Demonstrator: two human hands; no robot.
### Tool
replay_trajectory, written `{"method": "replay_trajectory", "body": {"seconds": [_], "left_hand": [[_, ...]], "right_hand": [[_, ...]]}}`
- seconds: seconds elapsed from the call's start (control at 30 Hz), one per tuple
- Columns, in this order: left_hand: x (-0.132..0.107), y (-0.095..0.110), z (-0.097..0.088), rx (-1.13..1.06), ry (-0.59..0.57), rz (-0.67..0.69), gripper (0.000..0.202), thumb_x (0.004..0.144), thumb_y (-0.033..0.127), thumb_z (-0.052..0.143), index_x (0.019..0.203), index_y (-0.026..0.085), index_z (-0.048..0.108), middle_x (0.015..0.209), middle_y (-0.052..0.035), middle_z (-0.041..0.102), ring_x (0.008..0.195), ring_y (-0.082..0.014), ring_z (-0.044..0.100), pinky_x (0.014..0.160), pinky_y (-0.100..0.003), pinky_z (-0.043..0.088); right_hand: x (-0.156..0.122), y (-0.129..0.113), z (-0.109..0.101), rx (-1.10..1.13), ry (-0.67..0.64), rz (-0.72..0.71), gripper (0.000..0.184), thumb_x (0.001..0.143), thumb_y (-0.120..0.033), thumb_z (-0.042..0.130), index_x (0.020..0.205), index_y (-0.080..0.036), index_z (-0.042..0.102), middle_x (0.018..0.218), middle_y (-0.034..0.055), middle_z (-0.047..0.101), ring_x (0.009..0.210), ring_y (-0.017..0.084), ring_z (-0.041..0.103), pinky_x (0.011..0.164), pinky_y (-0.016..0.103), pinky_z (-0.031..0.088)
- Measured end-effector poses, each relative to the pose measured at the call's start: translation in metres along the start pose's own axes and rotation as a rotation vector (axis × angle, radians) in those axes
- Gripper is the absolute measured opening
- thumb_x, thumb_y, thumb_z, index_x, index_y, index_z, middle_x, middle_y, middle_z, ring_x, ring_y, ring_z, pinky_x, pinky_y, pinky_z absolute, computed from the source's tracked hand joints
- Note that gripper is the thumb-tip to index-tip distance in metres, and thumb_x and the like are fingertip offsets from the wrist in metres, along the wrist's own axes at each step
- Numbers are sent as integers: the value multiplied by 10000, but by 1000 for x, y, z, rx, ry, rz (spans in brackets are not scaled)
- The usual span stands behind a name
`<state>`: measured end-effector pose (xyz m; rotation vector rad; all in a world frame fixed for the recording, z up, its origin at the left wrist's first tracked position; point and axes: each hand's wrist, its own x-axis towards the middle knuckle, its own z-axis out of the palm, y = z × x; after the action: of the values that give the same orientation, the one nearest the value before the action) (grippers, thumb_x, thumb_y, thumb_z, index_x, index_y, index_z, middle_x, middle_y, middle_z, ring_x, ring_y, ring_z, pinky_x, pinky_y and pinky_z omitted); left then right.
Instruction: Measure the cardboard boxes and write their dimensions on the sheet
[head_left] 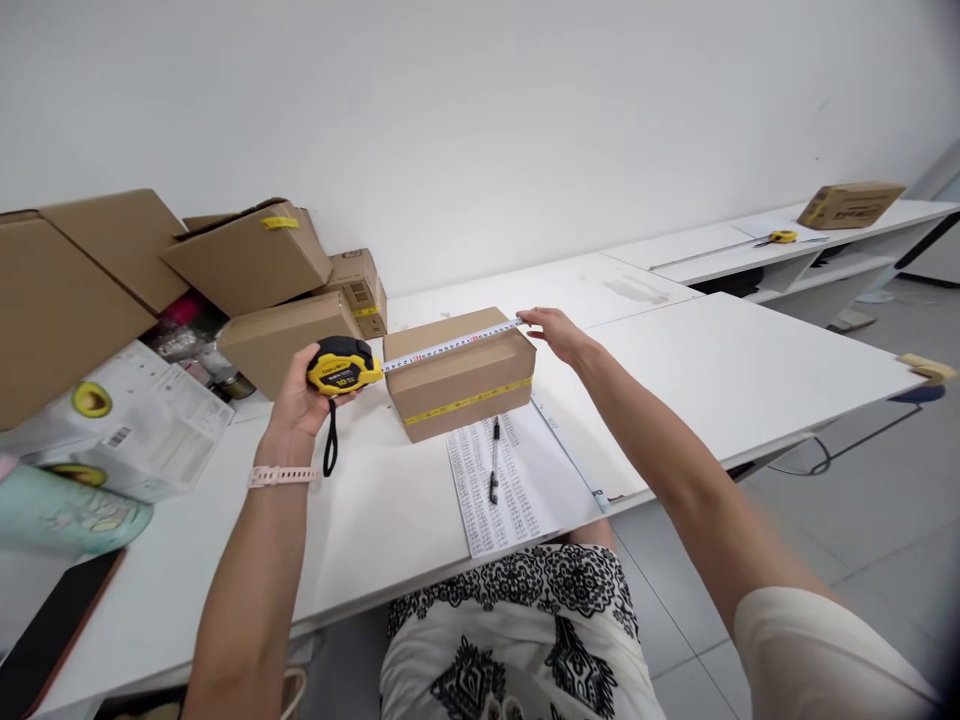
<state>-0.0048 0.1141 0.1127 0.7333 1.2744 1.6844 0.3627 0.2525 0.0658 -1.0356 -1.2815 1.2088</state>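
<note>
My left hand [300, 392] is wrapped round a yellow and black tape measure [345, 367], its black wrist strap hanging down. From the case the white blade [450, 346] runs out to the right across the top of a brown cardboard box [469, 400], which has a yellow printed tape strip along its front side. At the box's far right edge my right hand [553, 332] pinches the end of the blade. Beneath and in front of the box lie printed sheets [551, 470], with a black and clear pen [494, 460] on them.
Cardboard boxes [255, 250] are piled at the left, beside a white carton with avocado pictures [161, 430], a mint-green patterned item [82, 510] and a black phone-like device [60, 625]. Farther right, another tape measure [782, 237] and box [851, 205] sit on a white desk [720, 245].
</note>
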Motion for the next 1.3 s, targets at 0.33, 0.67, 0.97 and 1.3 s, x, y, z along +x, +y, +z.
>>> {"method": "replay_trajectory", "body": {"seconds": [0.33,0.67,0.97,1.3], "left_hand": [[34,-28,1,-15,64,4,327,839,493,684,889,171,695,711,-39,720,518,-186,670,431,-268,542],[39,-62,-8,-141,-23,197,528,660,588,878,940,176,701,838,-45,754,669,-166,714,465,-192,503],[44,-93,-15,-241,-18,201,519,486,332,1002,886,206,696,856,1,763,753,-153,727,576,-202,532],[42,-99,-13,-287,-120,160,600,495,461,998,942,179,715,935,-51,783,843,-214,748,743,-322,622]], "right_hand": [[13,36,10,13,44,55,341,608,-469,790,676,-204,586,771,0,628,797,172,559,740,299,431],[20,53,11,128,86,-33,395,564,-376,770,909,-217,664,1017,29,711,919,186,624,855,341,494],[20,52,10,156,100,26,398,533,-335,808,895,-214,696,1006,26,720,871,176,621,798,328,507],[12,45,11,103,114,38,360,552,-346,819,869,-219,704,952,22,720,890,192,617,790,326,505]]}}
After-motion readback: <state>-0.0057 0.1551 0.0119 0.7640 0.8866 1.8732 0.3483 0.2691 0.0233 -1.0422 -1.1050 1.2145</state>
